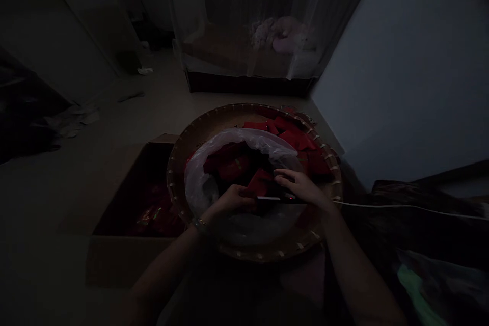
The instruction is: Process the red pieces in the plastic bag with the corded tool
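A red packet (260, 179) was over the mouth of the plastic bag (263, 138), inside the round basket (204, 123). Your left hand (235, 198) met its near left edge; your right hand (300, 187), fingers extended, was to its right. I couldn't tell either grip.

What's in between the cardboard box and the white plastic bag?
In the head view, the round basket's rim lies between the cardboard box and the white plastic bag.

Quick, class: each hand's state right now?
Left hand: fingers curled beside a red packet; grip unclear in the dark.
Right hand: fingers loosely extended; hold cannot be told.
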Tool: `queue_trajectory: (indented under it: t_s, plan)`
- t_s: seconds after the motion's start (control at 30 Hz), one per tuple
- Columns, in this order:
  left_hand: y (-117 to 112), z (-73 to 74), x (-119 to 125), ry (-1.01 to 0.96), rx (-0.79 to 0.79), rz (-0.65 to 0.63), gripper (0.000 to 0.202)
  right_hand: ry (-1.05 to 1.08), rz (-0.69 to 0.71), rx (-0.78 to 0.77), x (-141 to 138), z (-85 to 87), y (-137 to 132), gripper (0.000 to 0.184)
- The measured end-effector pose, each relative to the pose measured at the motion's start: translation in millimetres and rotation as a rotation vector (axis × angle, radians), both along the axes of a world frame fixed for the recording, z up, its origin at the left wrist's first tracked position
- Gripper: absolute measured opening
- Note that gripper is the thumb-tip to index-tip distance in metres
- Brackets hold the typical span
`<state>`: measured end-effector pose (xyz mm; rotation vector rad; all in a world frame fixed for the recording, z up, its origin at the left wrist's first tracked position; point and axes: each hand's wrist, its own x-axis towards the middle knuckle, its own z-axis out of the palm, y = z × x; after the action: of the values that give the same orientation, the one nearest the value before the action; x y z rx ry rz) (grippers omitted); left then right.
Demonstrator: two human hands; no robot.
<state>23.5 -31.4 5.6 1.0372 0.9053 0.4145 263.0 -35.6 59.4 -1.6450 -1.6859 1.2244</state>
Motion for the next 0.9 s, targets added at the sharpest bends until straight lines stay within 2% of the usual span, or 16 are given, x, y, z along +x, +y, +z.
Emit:
queue_trajectory:
  t_s: [0.1,0.23,0.3,0.4,0.47,0.57,0.67,0.8,0.9]
  plan:
    - [1.4,-4.2,0.4,0.001,0.003,0.066,0.045,-0.033,0.012,0.049,3.7,-13.9,-3.4,0.061]
    - [5.8,-9.6,0.2,-0.014,0.035,0.191,0.042,-0.332,0.184,0.168,15.4,-37.7,-14.0,0.072]
    - [8.2,-10.6,0.0,-0.022,0.038,0.246,0.041,-0.529,0.232,0.183,20.2,-48.2,-19.4,0.067]
    - [10.3,-9.5,-0.3,-0.015,0.018,0.281,0.043,-0.725,0.234,0.177,23.9,-57.1,-22.8,0.046]
    - [10.3,-8.0,-0.5,-0.018,0.011,0.276,0.044,-0.757,0.220,0.180,24.5,-56.7,-21.7,0.034]
    - [9.6,-6.7,-0.8,-0.027,0.017,0.266,0.044,-0.799,0.096,0.206,22.9,-49.2,-19.5,0.025]
    - [9.2,-7.0,-1.0,-0.026,0.032,0.273,0.045,-0.863,0.011,0.233,17.8,-44.8,-21.5,0.029]
    - [9.4,-7.2,-1.0,-0.028,0.045,0.265,0.046,-0.789,0.147,0.249,11.3,-54.4,-27.6,0.055]
    - [9.4,-6.0,-0.7,-0.024,0.049,0.261,0.046,-0.738,0.197,0.195,11.7,-62.4,-27.2,0.047]
